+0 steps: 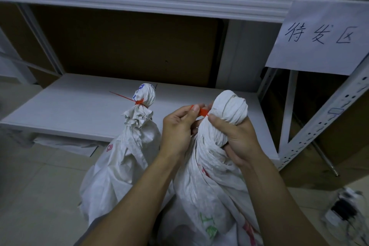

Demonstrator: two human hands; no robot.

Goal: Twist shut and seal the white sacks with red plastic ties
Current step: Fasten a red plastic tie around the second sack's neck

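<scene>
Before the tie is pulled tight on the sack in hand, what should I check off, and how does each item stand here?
1. Neck of the near sack twisted tight: ok.
2. The right hand grips that neck under the bunched top: ok.
3. The left hand pinches the red tie at the neck: ok.
4. Tie looped fully round the neck, tail through its lock: cannot tell, the hands hide it.
5. The far sack sealed with a second tie: ok.
</scene>
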